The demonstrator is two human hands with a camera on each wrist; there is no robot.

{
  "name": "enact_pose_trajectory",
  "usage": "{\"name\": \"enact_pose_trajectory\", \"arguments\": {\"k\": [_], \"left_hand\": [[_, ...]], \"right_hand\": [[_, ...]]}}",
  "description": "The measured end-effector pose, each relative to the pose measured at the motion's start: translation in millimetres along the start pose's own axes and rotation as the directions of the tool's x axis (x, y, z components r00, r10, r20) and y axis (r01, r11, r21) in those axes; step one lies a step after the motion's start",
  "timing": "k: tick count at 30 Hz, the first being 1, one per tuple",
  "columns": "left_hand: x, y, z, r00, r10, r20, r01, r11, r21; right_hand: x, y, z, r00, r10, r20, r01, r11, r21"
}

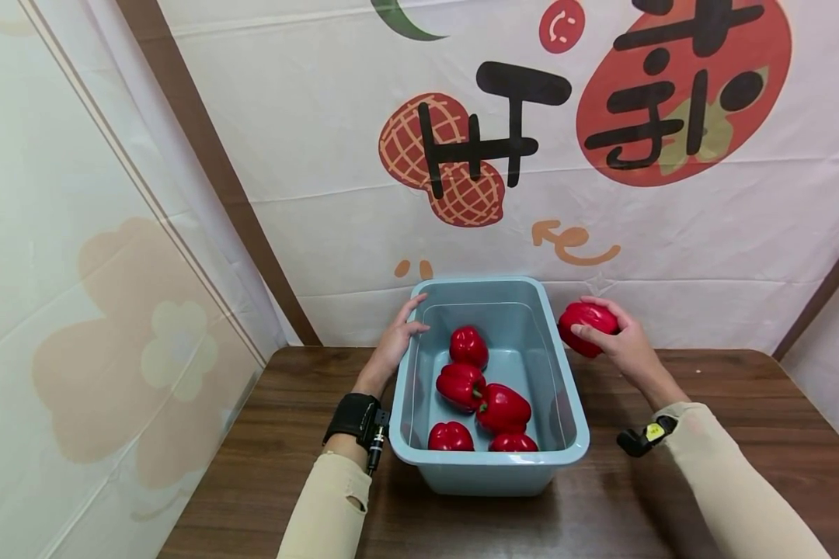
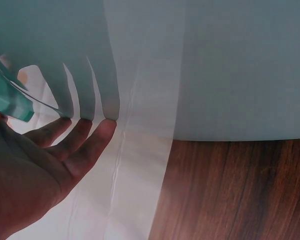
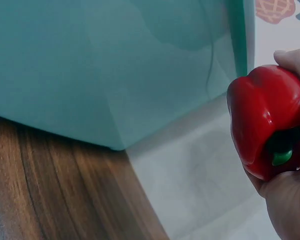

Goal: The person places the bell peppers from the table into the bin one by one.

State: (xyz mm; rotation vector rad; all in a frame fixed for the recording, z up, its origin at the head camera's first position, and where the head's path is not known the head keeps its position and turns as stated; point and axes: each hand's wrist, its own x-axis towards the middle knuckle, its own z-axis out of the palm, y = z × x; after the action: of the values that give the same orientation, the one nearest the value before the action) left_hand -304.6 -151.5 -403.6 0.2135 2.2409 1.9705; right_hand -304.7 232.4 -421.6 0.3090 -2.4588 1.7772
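A light-blue plastic bin (image 1: 478,481) stands on the wooden table, with several red bell peppers (image 1: 503,409) lying on its floor. My left hand (image 1: 391,345) holds the bin's left rim, thumb and a finger over the edge. In the left wrist view, the other fingertips (image 2: 109,125) press on its outer wall. Just outside the right rim, my right hand (image 1: 625,345) grips another red bell pepper (image 1: 587,326) between thumb and fingers. The right wrist view shows this pepper's short green stem (image 3: 282,157) turned toward the wrist.
The brown wooden table (image 1: 727,435) extends on both sides of the bin. Behind it hangs a white printed cloth (image 1: 322,155), close to the bin's far end. Another pale cloth (image 1: 14,326) hangs along the left side.
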Motion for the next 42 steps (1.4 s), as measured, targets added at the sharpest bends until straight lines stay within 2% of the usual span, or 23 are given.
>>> {"name": "enact_pose_trajectory", "arguments": {"k": [14,28,37,42], "left_hand": [[-2.1,1.1,1.3,1.000,0.011,0.000,-0.011,1.000,0.003],[-2.2,1.3,0.6,1.000,0.006,0.002,-0.006,1.000,0.013],[-2.5,2.4,1.4,1.000,0.022,-0.016,-0.021,0.998,0.057],[-1.1,1.2,1.5,1.000,0.001,-0.020,-0.001,0.999,0.041]], "right_hand": [[-2,-18,-1,0.997,-0.071,-0.019,0.071,0.997,-0.027],[-3,-27,-9,0.994,-0.107,-0.033,0.108,0.994,0.007],[-5,-36,-16,0.992,-0.123,-0.034,0.124,0.991,0.041],[-6,-42,-17,0.990,-0.138,-0.031,0.139,0.989,0.047]]}}
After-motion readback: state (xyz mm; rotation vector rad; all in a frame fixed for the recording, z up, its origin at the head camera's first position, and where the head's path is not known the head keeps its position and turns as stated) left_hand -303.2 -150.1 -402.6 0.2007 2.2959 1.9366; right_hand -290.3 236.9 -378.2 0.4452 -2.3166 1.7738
